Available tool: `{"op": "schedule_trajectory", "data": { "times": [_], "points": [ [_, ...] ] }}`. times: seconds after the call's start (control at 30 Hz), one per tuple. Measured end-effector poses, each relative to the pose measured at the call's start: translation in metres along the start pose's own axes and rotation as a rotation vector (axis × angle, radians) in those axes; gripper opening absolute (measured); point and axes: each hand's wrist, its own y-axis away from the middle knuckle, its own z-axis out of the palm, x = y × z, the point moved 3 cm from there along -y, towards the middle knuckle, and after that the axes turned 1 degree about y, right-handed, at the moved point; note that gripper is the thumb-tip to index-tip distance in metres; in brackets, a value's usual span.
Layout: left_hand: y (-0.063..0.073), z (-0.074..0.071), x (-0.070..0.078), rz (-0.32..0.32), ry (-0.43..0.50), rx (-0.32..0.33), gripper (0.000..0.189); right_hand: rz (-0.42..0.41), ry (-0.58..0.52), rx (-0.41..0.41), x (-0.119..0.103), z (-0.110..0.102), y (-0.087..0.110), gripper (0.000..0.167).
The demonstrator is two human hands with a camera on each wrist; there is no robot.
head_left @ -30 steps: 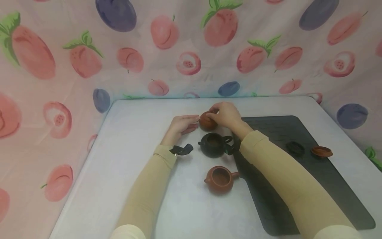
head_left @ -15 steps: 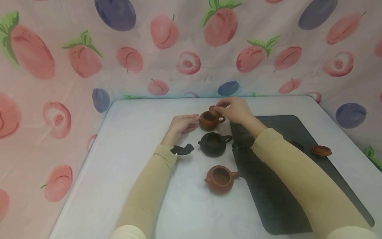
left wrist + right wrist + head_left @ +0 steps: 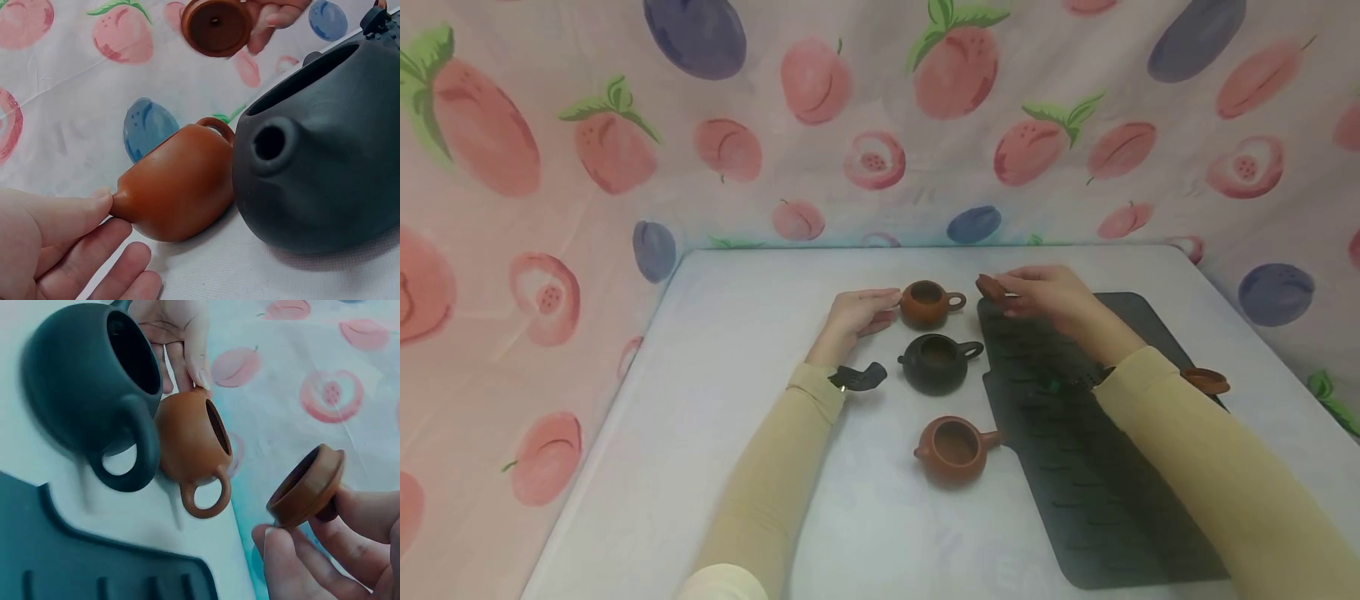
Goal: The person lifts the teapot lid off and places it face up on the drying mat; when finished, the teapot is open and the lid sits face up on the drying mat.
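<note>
My left hand [image 3: 856,321] pinches the short spout of an orange-brown clay teapot [image 3: 922,317] between thumb and fingers, plain in the left wrist view. That teapot stands uncovered at the back, its handle to the right. Its round lid [image 3: 312,487] is in my right hand [image 3: 1048,292], raised over the tray's far-left corner and tilted; thumb and fingers grip it by the knob side. In the left wrist view the lid's hollow underside faces the camera. A black teapot [image 3: 934,377] without lid stands just nearer, and a reddish-brown teapot [image 3: 953,479] nearest, also uncovered.
A dark slatted tray [image 3: 1097,508] lies right of the teapots, partly under my right sleeve. Another brown lid [image 3: 1206,381] sits at its right edge. The white table [image 3: 737,333] ends at a fruit-print cloth [image 3: 880,92] behind and at the left.
My right hand has lifted the lid off the back teapot and carried it right, over the tray's corner. The left hand has stayed at the spout. The black lid is now behind the right arm.
</note>
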Motion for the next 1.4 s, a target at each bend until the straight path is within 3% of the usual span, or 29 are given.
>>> {"op": "schedule_trajectory", "data": {
  "times": [0.1, 0.23, 0.43, 0.53, 0.6, 0.67, 0.73, 0.87, 0.97, 1.03, 1.13, 1.27, 1.4],
  "points": [
    [0.001, 0.001, 0.001, 0.007, -0.007, -0.001, 0.032, 0.027, -0.163, -0.045, 0.008, -0.005, 0.010, 0.047],
    [0.002, 0.001, 0.002, 0.026, -0.016, -0.006, 0.033, 0.069, -0.491, -0.136, 0.016, -0.008, 0.023, 0.021],
    [0.003, 0.000, -0.001, 0.026, -0.035, -0.002, 0.032, 0.147, -1.027, -0.263, 0.026, -0.014, 0.038, 0.029],
    [0.003, 0.000, -0.002, 0.028, -0.038, 0.000, 0.032, 0.137, -1.137, -0.296, 0.031, -0.018, 0.042, 0.031],
    [0.003, 0.000, -0.003, 0.032, -0.036, 0.002, 0.032, 0.131, -1.136, -0.297, 0.032, -0.022, 0.043, 0.033],
    [0.003, 0.000, -0.003, 0.036, -0.039, 0.002, 0.032, 0.103, -1.053, -0.273, 0.033, -0.026, 0.045, 0.035],
    [0.003, 0.000, -0.003, 0.037, -0.040, 0.003, 0.032, 0.064, -0.899, -0.216, 0.032, -0.032, 0.048, 0.030],
    [0.004, 0.001, -0.002, 0.038, -0.035, 0.003, 0.032, -0.030, -0.491, 0.039, 0.028, -0.050, 0.056, 0.009],
    [0.005, 0.001, -0.002, 0.041, -0.028, 0.006, 0.031, -0.093, -0.161, 0.230, 0.022, -0.067, 0.060, 0.017],
    [0.006, 0.001, -0.002, 0.043, -0.027, 0.012, 0.031, -0.126, 0.058, 0.299, 0.018, -0.077, 0.062, 0.020],
    [0.006, 0.001, -0.002, 0.046, -0.028, 0.020, 0.030, -0.152, 0.326, 0.290, 0.013, -0.086, 0.065, 0.023],
    [0.006, 0.001, -0.002, 0.050, -0.028, 0.020, 0.030, -0.138, 0.665, 0.211, 0.015, -0.089, 0.074, 0.050],
    [0.005, 0.002, -0.003, 0.053, -0.028, 0.017, 0.030, -0.195, 0.882, 0.136, 0.023, -0.088, 0.081, 0.065]
  ]
}}
